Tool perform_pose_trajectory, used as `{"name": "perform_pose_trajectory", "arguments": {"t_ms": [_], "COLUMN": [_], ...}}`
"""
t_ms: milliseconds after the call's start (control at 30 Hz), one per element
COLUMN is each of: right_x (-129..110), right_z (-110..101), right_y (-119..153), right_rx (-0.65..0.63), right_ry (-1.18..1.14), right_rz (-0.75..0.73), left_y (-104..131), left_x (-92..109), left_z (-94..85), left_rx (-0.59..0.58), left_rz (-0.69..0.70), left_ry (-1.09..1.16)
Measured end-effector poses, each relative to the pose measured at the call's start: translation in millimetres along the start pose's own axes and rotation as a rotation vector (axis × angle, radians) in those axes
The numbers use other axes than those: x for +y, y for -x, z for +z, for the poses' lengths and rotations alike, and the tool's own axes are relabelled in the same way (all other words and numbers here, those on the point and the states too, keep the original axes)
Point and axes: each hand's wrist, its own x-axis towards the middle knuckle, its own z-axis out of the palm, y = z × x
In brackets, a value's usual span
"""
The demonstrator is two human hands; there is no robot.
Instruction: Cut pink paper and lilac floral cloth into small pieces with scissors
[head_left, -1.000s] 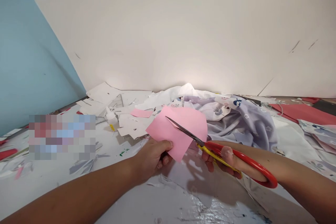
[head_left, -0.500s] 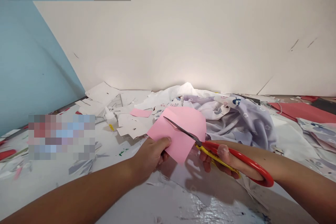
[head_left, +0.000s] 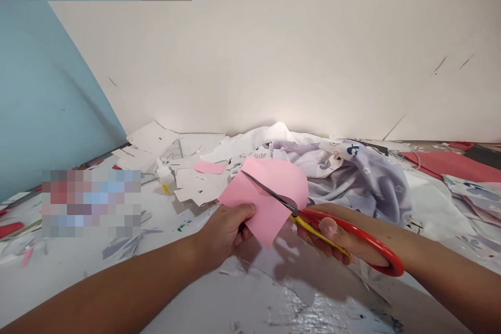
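Note:
My left hand point(head_left: 230, 224) pinches the lower left side of a sheet of pink paper point(head_left: 270, 224), thumb on top and fingers underneath. The paper has a rounded upper right edge and is held up over the table. In my right hand point(head_left: 332, 237) is a pair of scissors point(head_left: 295, 213) with one red and one yellow handle. One dark blade lies across the face of the paper, pointing up and left; the other blade is hidden beneath the sheet. My right fingers are wrapped through the handles.
Behind the paper lies a heap of lavender and white floral cloth point(head_left: 371, 182). White paper pieces point(head_left: 199, 186), a small pink scrap point(head_left: 210, 167) and a glue bottle point(head_left: 164, 175) are to the left. Red sheets point(head_left: 450, 167) lie at the right. A white panel point(head_left: 274, 52) stands along the back.
The scissor handles have drawn closer together as my right hand closes, and the blade has shifted slightly left on the paper. My left hand keeps the same grip.

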Motion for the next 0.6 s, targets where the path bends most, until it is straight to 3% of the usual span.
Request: {"name": "perform_pose_trajectory", "arguments": {"t_ms": [333,433,600], "right_x": [2.7,5.1,7.0], "right_z": [2.6,1.9,2.3], "right_y": [-0.8,-1.5,0.5], "right_rx": [0.024,0.041,-0.018], "right_ry": [-0.048,-0.031,-0.047], "right_rz": [0.086,0.050,-0.006], "left_y": [-1.0,-2.4,-2.3], "left_x": [-1.8,-2.1,-3.2], "left_z": [-2.0,-4.5,-9.5], "left_rx": [-0.044,-0.047,0.058], "left_rz": [0.029,0.022,-0.011], "left_ry": [0.027,0.032,0.044]}}
